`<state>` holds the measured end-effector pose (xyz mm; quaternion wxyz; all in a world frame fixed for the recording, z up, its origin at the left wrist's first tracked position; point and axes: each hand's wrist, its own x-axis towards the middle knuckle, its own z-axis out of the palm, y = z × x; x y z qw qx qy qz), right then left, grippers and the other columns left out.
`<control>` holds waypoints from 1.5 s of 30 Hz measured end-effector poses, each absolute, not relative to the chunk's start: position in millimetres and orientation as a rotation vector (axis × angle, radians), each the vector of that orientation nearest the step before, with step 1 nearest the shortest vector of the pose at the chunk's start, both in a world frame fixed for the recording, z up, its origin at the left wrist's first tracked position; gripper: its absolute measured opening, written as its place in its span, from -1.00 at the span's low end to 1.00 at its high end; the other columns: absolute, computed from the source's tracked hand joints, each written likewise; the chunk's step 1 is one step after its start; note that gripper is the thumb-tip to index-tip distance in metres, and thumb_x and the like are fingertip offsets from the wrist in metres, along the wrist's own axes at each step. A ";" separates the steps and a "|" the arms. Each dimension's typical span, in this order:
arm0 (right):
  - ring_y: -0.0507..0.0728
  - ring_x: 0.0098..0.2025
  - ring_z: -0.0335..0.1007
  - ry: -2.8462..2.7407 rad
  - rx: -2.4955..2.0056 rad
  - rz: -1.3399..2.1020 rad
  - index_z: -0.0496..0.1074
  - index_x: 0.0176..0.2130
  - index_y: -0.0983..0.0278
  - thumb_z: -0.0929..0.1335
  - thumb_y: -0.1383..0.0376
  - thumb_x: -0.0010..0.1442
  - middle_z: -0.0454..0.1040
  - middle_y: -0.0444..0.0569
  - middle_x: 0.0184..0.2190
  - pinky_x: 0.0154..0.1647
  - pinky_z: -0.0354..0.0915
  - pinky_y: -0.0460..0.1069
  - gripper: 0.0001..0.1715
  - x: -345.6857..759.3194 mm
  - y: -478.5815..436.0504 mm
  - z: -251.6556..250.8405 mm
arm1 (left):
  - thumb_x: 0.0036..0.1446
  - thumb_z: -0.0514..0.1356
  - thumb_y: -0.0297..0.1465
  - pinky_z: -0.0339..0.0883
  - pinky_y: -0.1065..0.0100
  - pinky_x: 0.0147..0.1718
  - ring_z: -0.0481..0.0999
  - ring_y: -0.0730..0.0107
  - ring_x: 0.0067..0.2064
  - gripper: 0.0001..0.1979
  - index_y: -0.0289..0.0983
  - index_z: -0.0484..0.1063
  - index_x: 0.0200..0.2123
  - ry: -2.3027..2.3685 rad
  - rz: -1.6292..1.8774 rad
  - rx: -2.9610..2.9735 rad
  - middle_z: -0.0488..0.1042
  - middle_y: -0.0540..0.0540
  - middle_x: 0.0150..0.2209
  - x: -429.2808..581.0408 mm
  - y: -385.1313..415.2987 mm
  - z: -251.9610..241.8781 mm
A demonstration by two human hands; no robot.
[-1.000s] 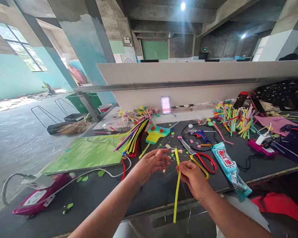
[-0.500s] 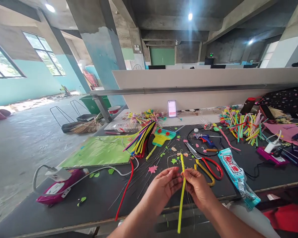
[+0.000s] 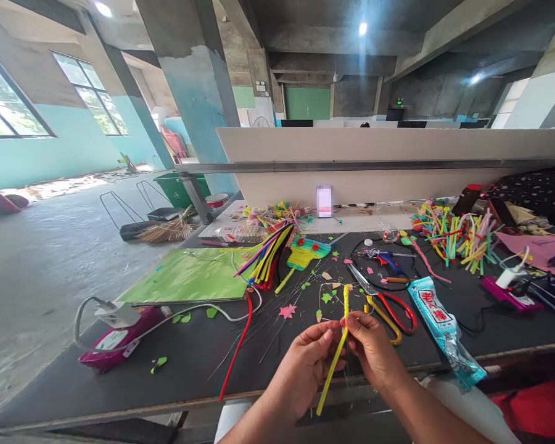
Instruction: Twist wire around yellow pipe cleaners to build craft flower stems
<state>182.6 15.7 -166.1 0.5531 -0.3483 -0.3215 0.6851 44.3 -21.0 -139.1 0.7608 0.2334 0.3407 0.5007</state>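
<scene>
A yellow pipe cleaner is held upright between my hands, its upper part wound into a tight coil and its loose end slanting down to the left. My right hand pinches it just below the coil with thumb and forefinger. My left hand is closed around the loose end, thumb against the fingers. Thin wires hang below the fingers. Beyond my hands lie scissors with red and yellow handles, a pink paper star and a green paper star.
Pipe cleaner bundles lie behind, near a yellow-and-teal pipe cleaner piece. A glue gun and a blue packet sit at right. A green sheet and a purple power strip are at left. A phone stands behind.
The pipe cleaner's loose end has swung to the left and up. My left fingers have closed in around it, while my right hand keeps its pinch. The camera view has shifted slightly.
</scene>
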 end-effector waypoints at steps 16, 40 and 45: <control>-0.08 -0.67 0.11 -0.800 -0.866 1.558 0.50 -0.46 0.30 0.50 0.14 -0.09 0.34 -0.19 -0.66 -0.65 -0.02 -0.14 -0.72 176.3 10.8 -162.4 | -0.10 0.37 -0.39 0.31 0.45 -0.41 0.44 0.49 -0.45 -0.77 -0.29 0.42 -0.35 0.860 1.288 0.763 0.45 0.02 -0.47 48.5 -15.0 -150.8; 0.04 -0.41 0.31 -0.727 -0.674 1.660 0.54 -0.46 0.26 0.52 0.22 -0.10 0.47 -0.08 -0.44 -0.43 0.24 -0.08 -0.82 173.2 5.5 -160.0 | -0.01 0.31 -0.32 0.20 0.46 -0.47 0.37 0.55 -0.52 -0.78 -0.30 0.40 -0.32 0.735 1.116 0.738 0.41 0.01 -0.45 56.4 -25.4 -129.9; 0.00 -0.47 0.31 -0.693 -0.656 1.741 0.54 -0.39 0.25 0.52 0.26 -0.08 0.47 -0.12 -0.51 -0.45 0.25 -0.10 -0.82 174.1 6.9 -159.3 | -0.02 0.31 -0.33 0.16 0.48 -0.51 0.38 0.55 -0.54 -0.80 -0.31 0.40 -0.37 0.759 1.100 0.775 0.43 -0.01 -0.45 46.7 -20.6 -131.7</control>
